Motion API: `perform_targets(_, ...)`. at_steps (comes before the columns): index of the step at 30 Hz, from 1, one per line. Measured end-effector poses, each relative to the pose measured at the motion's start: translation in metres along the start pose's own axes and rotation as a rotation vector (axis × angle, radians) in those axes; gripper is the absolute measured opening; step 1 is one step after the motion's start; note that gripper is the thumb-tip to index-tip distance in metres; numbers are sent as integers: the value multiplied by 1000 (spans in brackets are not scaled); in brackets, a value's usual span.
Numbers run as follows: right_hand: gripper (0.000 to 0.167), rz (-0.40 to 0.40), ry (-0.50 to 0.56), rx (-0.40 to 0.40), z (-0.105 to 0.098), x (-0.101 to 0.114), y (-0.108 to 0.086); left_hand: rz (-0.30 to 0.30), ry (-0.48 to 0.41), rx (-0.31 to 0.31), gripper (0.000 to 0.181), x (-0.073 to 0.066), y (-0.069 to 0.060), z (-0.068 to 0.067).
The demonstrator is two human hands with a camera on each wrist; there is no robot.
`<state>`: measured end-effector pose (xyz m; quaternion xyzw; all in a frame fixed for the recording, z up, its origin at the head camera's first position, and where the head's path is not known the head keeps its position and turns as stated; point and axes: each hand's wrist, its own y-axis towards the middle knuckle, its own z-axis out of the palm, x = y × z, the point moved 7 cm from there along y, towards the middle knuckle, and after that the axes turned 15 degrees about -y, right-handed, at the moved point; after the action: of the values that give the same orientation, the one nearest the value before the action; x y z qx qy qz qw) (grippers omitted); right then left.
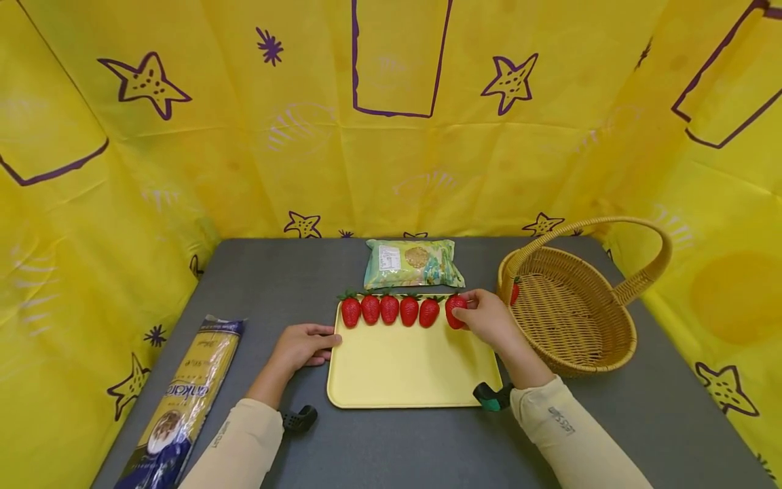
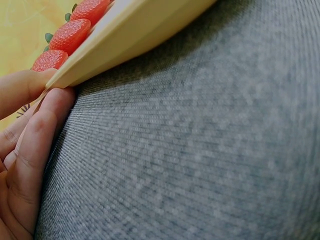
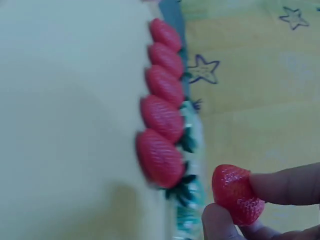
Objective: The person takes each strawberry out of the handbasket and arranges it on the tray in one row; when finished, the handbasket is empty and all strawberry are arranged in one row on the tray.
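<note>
Along the far edge of a pale yellow tray (image 1: 397,373) lies a row of several red strawberries (image 1: 389,310) with green leaves. My right hand (image 1: 491,318) pinches another strawberry (image 3: 235,194) between thumb and fingers, at the tray's far right corner, a small gap from the row's end. In the right wrist view that strawberry appears off the tray surface. My left hand (image 1: 303,346) grips the tray's left rim, thumb on top and fingers beneath, as the left wrist view shows. A wicker basket (image 1: 623,333) with a tall handle stands to the right; part of a strawberry (image 1: 515,292) shows inside.
Behind the tray lies a green printed packet (image 1: 414,263). A long yellow and blue pasta packet (image 1: 186,401) lies on the left of the grey table (image 1: 391,448). Yellow patterned cloth (image 1: 391,170) hangs around the back and sides.
</note>
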<state>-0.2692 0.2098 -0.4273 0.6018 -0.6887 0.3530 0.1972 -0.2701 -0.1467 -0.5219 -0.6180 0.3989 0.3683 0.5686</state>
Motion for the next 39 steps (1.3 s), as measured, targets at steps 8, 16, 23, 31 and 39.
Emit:
perform_targets(8, 36, 89, -6, -34, 23, -25, 32, 4, -10, 0, 46, 0, 1, 1)
perform_targets(16, 34, 106, -91, -44, 24, -29, 41, 15, -3, 2, 46, -2, 0, 1)
perform_targets(23, 31, 108, -91, -46, 26, -30, 44, 15, 1, 2, 46, -1, 1, 1)
perform_targets(31, 34, 96, -86, -37, 29, -30, 46, 15, 9, 0, 46, -1, 1, 1)
perform_targets(39, 42, 96, -100, -14, 31, -29, 44, 15, 12, -3, 46, -1, 0, 0)
